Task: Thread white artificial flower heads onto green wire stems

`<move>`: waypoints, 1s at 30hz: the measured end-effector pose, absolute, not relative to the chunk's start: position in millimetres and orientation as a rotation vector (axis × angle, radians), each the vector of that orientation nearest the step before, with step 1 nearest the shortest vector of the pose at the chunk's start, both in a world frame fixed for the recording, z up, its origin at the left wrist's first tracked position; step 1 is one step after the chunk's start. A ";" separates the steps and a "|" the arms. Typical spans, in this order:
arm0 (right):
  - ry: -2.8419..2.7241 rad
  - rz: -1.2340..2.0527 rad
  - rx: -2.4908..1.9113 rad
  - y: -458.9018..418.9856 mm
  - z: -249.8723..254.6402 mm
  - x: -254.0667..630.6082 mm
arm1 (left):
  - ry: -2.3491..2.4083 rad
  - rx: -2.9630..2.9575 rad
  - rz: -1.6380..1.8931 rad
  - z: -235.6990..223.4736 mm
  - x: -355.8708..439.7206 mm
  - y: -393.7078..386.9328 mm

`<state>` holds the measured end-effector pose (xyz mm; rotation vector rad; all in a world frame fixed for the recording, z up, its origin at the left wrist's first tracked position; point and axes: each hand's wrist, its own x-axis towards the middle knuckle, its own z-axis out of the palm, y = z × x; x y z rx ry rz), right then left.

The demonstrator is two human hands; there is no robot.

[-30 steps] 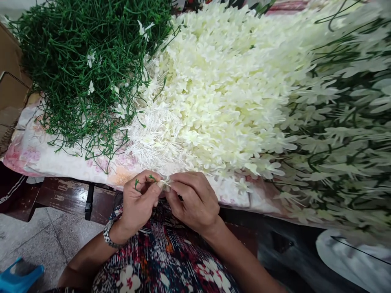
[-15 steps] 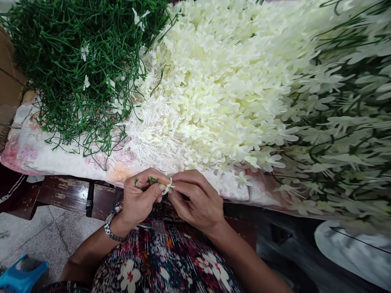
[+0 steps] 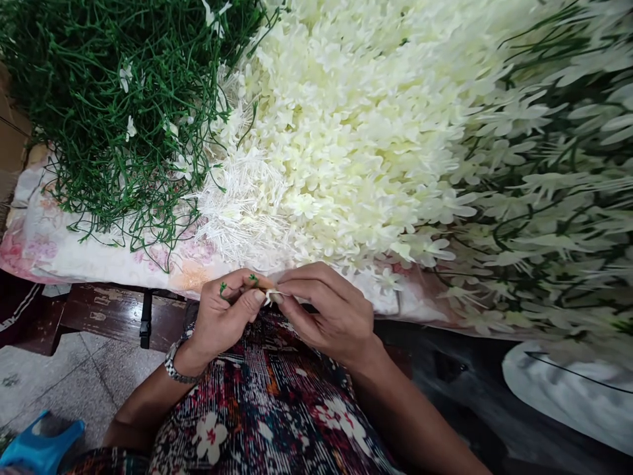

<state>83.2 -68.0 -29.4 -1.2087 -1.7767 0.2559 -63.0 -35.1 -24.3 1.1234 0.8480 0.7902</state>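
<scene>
My left hand [image 3: 223,319] is closed in a pinch, with the forked tips of a green artificial stem [image 3: 253,280] poking out above the fingers. Between the fingertips of both hands shows a small white artificial flower [image 3: 270,297], partly covered. My right hand [image 3: 332,313] pinches at its right side, where a thin pale strand sticks out. Just beyond my hands lies a heap of white stamens [image 3: 242,211]. Cream-white loose flowers [image 3: 356,145] are piled to the right of it, and green stems [image 3: 113,119] to the left.
A floral cloth [image 3: 99,254] covers the work surface up to its front edge. Stemmed white flowers [image 3: 554,231] spread at the right. A cardboard box [image 3: 12,132] stands at far left, a blue plastic item [image 3: 42,445] on the floor, and a white bundle [image 3: 568,396] lower right.
My right hand has shifted slightly right, its fingertips still at the flower, which now shows less. My left hand stays nearly in place. The whole view has shifted a little.
</scene>
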 end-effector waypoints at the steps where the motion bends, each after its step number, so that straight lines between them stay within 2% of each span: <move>1: -1.749 0.283 -1.225 -68.6 -29.5 83.3 | 0.857 1.147 0.806 -23.7 -62.8 -35.1; 9: -1.455 0.745 -1.238 -74.8 -15.7 91.6 | 0.926 1.651 0.922 -18.7 -64.1 -31.1; 13: -1.411 0.854 -1.217 -74.1 -9.9 91.3 | 0.882 1.781 0.959 -19.4 -63.5 -34.8; 23: -1.574 0.580 -1.310 -73.6 -13.1 88.4 | 0.969 2.181 0.939 -22.0 -64.4 -40.1; 30: -1.684 0.422 -1.293 -76.9 -19.2 88.7 | 0.948 2.247 0.899 -23.9 -66.1 -40.2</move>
